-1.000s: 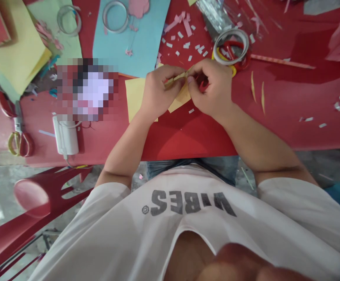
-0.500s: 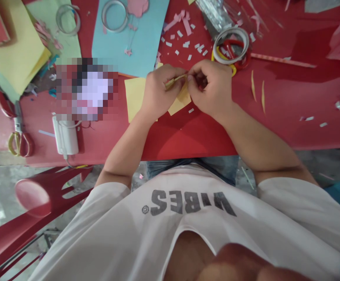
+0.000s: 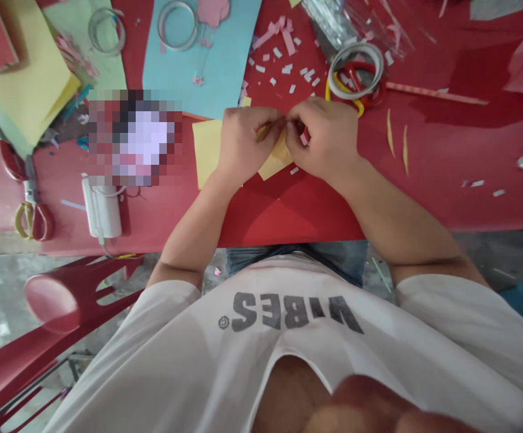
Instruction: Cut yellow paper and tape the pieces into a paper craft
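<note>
Bare left hand (image 3: pixel 247 144) and right hand (image 3: pixel 322 141) pinching a narrow yellow paper strip (image 3: pixel 266 132) above a red table (image 3: pixel 288 210).

Closest to the camera is a white T-shirt (image 3: pixel 153 361) printed with grey letters reading VIBES. The fingers of both hands curl tightly together, holding the strip between them, just above a pale yellow paper sheet (image 3: pixel 207 150) lying on the tabletop. A tiny red bit (image 3: pixel 304 138) by the right fingertips is too small to identify. Farther on lie a pale blue card (image 3: pixel 198 60), a white tape roll (image 3: pixel 330 75) and scattered pink paper scraps (image 3: pixel 279 36). To the left are a white plastic adapter (image 3: pixel 101 210) and scissors (image 3: pixel 40 222) with red and yellow handles.
</note>
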`<state>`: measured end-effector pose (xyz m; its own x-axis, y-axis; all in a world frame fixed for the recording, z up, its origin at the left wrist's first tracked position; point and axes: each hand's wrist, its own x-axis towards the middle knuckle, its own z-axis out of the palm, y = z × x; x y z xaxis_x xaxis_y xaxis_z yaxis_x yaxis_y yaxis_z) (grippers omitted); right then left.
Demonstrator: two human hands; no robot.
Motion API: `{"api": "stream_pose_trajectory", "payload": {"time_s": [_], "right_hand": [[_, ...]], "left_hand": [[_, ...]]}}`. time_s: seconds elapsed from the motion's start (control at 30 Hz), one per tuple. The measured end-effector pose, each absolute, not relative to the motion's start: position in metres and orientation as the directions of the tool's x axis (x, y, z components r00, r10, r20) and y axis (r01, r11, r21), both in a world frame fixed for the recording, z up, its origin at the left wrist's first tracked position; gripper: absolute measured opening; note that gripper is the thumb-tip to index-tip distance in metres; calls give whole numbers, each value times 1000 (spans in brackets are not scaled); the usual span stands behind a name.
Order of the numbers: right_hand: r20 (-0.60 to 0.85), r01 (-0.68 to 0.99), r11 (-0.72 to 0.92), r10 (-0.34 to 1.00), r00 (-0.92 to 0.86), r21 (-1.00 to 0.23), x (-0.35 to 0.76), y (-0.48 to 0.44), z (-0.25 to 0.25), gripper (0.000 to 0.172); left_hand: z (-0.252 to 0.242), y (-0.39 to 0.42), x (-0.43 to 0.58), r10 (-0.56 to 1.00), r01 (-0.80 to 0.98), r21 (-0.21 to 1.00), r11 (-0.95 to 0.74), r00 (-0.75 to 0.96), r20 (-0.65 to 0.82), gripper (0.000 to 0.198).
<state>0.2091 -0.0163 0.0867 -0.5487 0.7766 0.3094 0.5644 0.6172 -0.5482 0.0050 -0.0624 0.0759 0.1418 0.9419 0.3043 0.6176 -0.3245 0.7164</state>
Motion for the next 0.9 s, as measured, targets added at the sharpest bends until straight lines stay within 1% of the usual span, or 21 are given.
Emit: {"api": "stream_pose_trajectory", "payload": {"time_s": [0.07,0.1,0.2,0.33,0.4,0.47,0.57,0.67,0.77,0.83,0.9], "right_hand": [[294,581,618,777,-557,-529,209,-17,88,8],[283,587,619,775,-565,-522,209,-18,89,9],[256,603,622,771,-584,-500,208,-20,91,13],[259,609,648,752,-606,-457,209,-22,95,17],[264,601,647,752,-604,-469,210,-22,95,16],[273,585,632,763,-586,-508,211,-22,95,15],[315,548,615,777,-545,-567,213,-20,94,11],[349,523,604,787,-508,-602,214,-19,95,11],[344,533,574,811,-473,-622,213,-20,101,25],[345,549,564,821,-456,-617,213,-20,105,32],[379,528,587,806,-455,-613,213,-18,106,28]], "left_hand": [[77,-63,6,954,643,717,-269,76,289,20],[78,-63,7,958,645,727,-236,30,284,22],[82,-63,9,972,605,772,-194,12,235,30],[96,-67,10,977,596,785,-166,-9,213,25],[103,-68,10,976,578,802,-152,-38,213,19],[105,-68,10,967,536,827,-170,-71,245,14],[101,-66,10,937,471,850,-236,-121,327,14],[95,-64,10,921,468,843,-264,-137,365,21],[93,-64,10,928,482,836,-262,-111,355,26],[91,-63,10,934,491,833,-254,-99,343,39],[88,-61,8,937,506,827,-247,-93,336,59]]}}
